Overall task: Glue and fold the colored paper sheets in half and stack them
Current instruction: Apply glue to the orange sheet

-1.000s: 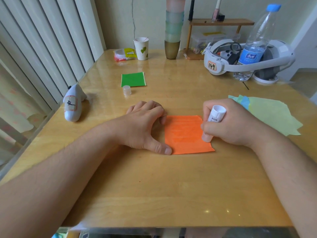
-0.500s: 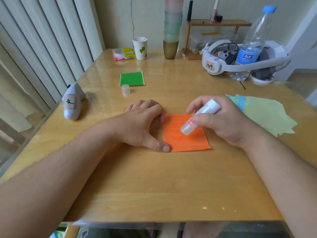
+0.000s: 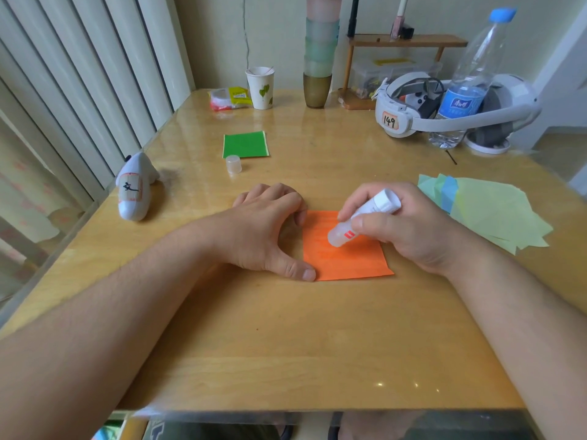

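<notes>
Right hand gluing orange sheet

Right hand [image 3: 403, 230] grips glue stick [image 3: 362, 219], tip on orange sheet [image 3: 346, 258] mid-surface. Left hand [image 3: 266, 230] curled, thumb and fingers pinning sheet's left edge. Folded green sheet [image 3: 245, 144] toward far edge. Paper cup [image 3: 260, 87], contents unclear.

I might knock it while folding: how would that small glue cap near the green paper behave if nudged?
The glue cap stands upright, small and translucent plastic, so probably very light. A nudge would likely slide or tip it on the glossy table, and being round, it may then roll.
</notes>
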